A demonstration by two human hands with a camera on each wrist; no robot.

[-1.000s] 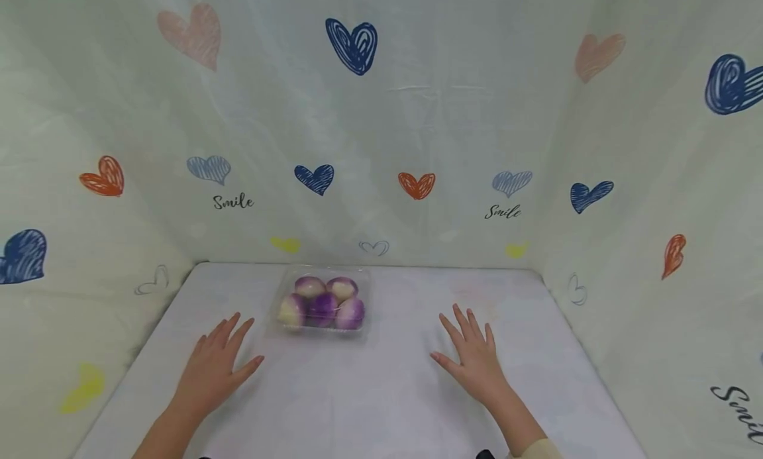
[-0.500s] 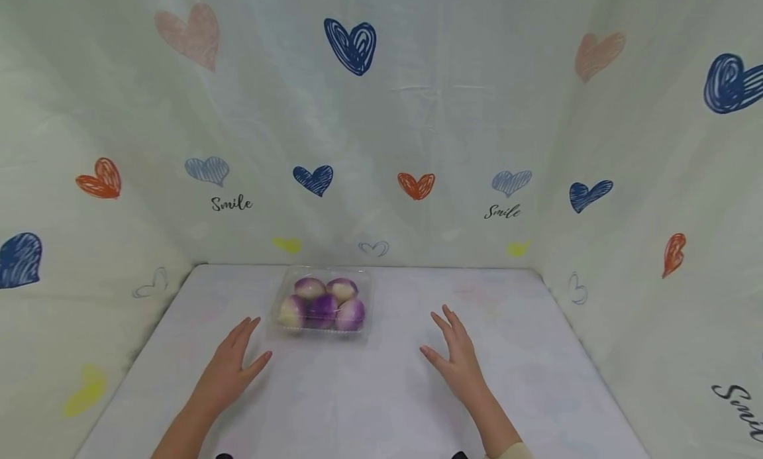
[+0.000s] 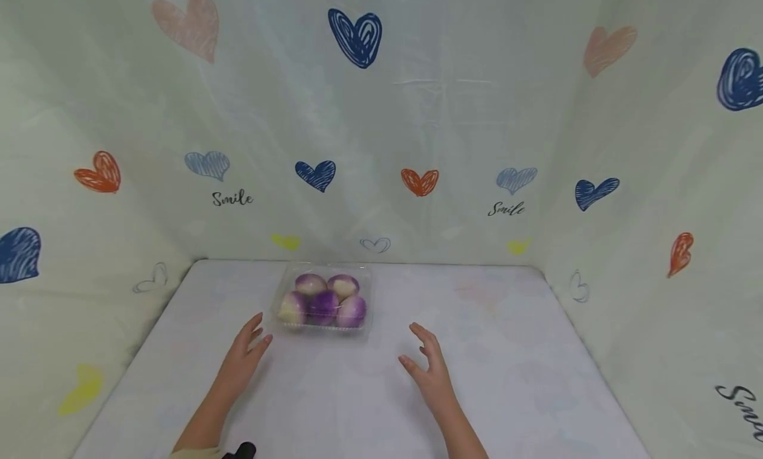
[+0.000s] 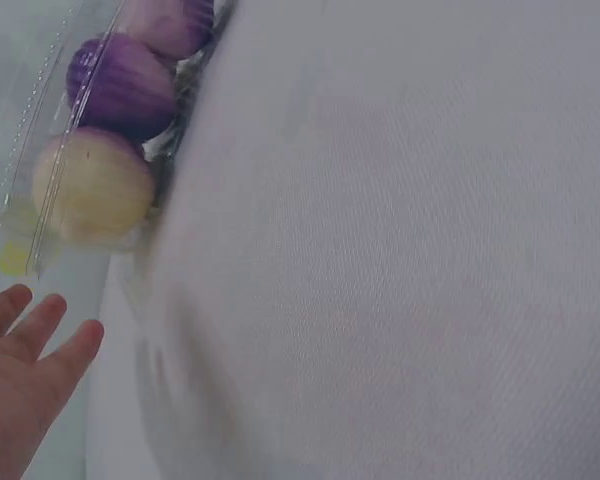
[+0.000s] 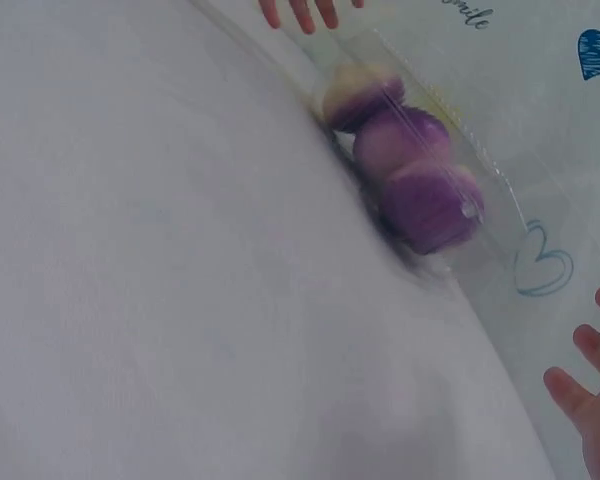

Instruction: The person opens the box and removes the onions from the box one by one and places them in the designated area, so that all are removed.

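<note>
A clear plastic clamshell box (image 3: 365, 280) stands at the back of the white table, left of centre. Inside it lie several purple-and-white turnips (image 3: 323, 308), also visible through the plastic in both wrist views. My left hand (image 3: 240, 365) hovers just in front of the box's left side, fingers loosely bent, holding nothing. To the right of the box and nearer me, my right hand (image 3: 432, 374) is raised over the table with thumb and fingers apart and nothing between them. Neither hand touches the box.
The white table (image 3: 512, 379) is enclosed by a pale curtain (image 3: 441, 114) printed with hearts and "Smile" lettering, hanging behind it and along both sides. A black wrist device (image 3: 243, 451) shows by the left forearm.
Both hands have moved inward toward the box's sides, the right one moving left and the left one slightly right. Their spread fingers have turned sideways and bent a little. The box stays in place.
</note>
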